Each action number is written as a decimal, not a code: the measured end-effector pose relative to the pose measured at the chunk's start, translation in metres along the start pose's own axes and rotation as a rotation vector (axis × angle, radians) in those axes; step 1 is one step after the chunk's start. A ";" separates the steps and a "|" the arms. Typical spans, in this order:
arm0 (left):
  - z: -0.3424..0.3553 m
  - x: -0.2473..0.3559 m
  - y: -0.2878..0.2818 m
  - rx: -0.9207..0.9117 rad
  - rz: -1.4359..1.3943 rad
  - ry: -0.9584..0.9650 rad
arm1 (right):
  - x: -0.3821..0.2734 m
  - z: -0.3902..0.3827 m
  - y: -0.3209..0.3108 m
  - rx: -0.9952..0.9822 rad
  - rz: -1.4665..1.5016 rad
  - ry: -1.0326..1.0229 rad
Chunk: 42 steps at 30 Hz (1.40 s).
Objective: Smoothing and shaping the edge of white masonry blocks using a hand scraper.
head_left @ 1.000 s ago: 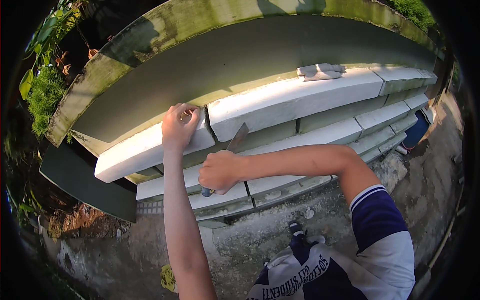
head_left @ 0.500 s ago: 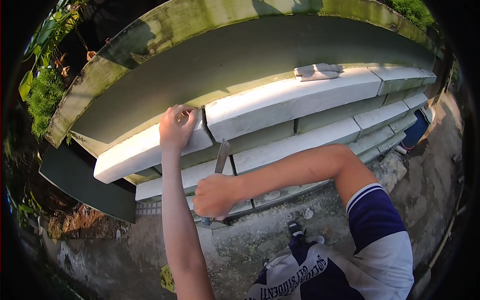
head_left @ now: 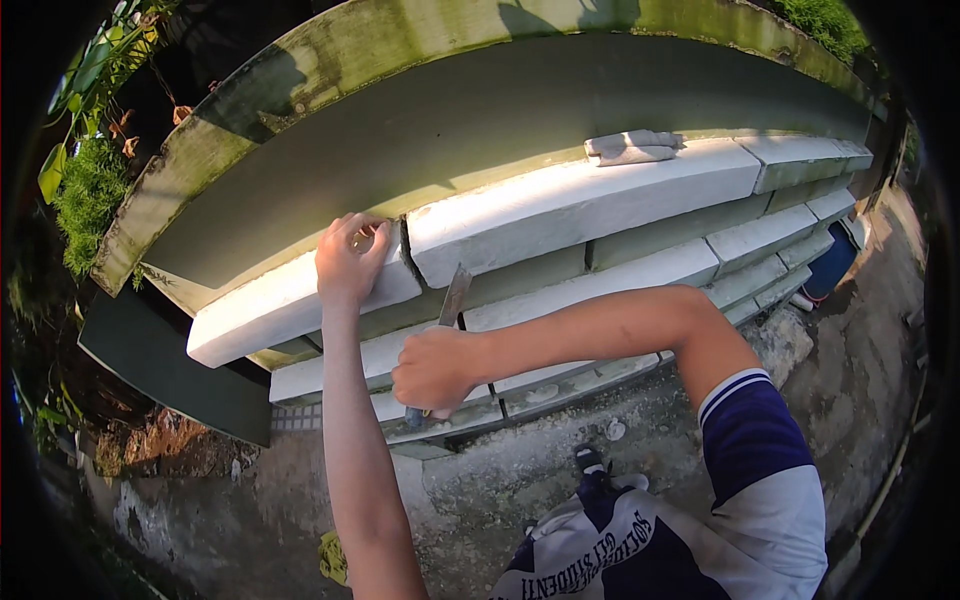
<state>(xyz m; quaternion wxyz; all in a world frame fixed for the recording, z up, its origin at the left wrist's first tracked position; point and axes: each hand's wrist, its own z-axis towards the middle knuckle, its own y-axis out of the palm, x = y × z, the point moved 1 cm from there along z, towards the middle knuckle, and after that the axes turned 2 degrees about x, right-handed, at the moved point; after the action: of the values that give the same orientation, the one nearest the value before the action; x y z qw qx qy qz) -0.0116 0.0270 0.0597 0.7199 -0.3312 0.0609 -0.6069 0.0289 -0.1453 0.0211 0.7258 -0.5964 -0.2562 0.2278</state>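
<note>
My right hand is wrapped around a blue-handled tool with a flat metal blade. The handle's end shows below my fist, and the blade points up toward the lower front edge of a long white block. Whether the blade touches that block I cannot tell. My left hand rests at the right end of a shorter white block, its fingers curled toward the thumb. What is between those fingertips, if anything, is hidden. A dark narrow gap separates the two blocks, just right of my left hand.
A folded greyish cloth lies on the long block by the wall. Lower white ledges step down toward rough concrete ground. A dark green panel stands at the left, a blue container at the right.
My right hand and the bladed tool have shifted slightly up and to the right, the blade tilting a little more rightward. My left hand has stayed almost in place.
</note>
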 end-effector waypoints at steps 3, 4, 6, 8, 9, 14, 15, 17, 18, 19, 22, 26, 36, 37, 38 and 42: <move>0.001 -0.001 0.000 0.008 -0.010 0.013 | -0.003 0.002 0.002 0.028 0.003 -0.053; 0.001 0.000 0.000 0.016 -0.022 0.027 | 0.000 0.001 0.000 0.060 0.013 -0.043; 0.001 0.003 0.001 0.012 -0.008 0.024 | 0.004 -0.001 0.000 0.039 0.003 -0.010; 0.003 0.005 0.000 0.010 0.009 0.023 | 0.010 -0.002 0.001 -0.002 -0.022 0.052; 0.002 0.004 0.002 0.008 0.007 0.016 | 0.003 -0.005 0.008 0.088 -0.005 -0.078; 0.001 0.005 0.002 0.002 -0.019 0.006 | 0.004 -0.004 0.001 0.040 0.030 -0.036; 0.002 0.005 0.002 0.007 -0.020 0.008 | 0.013 0.000 0.001 0.035 0.013 0.004; 0.002 0.005 0.001 0.016 -0.020 0.010 | -0.001 -0.006 0.013 0.017 0.057 -0.006; -0.001 0.002 0.000 0.009 -0.020 0.006 | -0.012 -0.009 0.020 -0.006 0.102 -0.019; -0.001 0.001 0.000 0.004 -0.022 0.003 | -0.023 -0.016 0.024 -0.009 0.102 -0.085; -0.001 0.000 -0.001 0.011 -0.006 -0.004 | -0.047 -0.041 0.049 0.000 0.164 -0.140; -0.002 0.001 -0.005 0.007 0.020 -0.003 | -0.061 -0.085 0.081 0.095 0.362 0.077; -0.031 0.060 0.040 0.285 0.209 0.313 | -0.050 -0.220 0.106 0.862 0.815 0.763; -0.030 0.066 0.051 0.267 0.242 0.264 | -0.041 -0.228 0.095 1.058 0.802 0.703; -0.030 0.070 0.060 0.250 0.275 0.213 | -0.032 -0.235 0.084 1.249 0.783 0.634; -0.031 0.059 0.073 0.383 0.350 0.192 | 0.001 -0.246 0.025 1.569 0.938 0.322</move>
<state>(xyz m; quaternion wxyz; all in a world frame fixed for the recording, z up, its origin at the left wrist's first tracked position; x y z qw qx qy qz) 0.0494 -0.0359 0.0137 0.8543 -0.1145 0.0696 -0.5022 0.1877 -0.3244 -0.0418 0.7819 -0.0016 0.3426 0.5208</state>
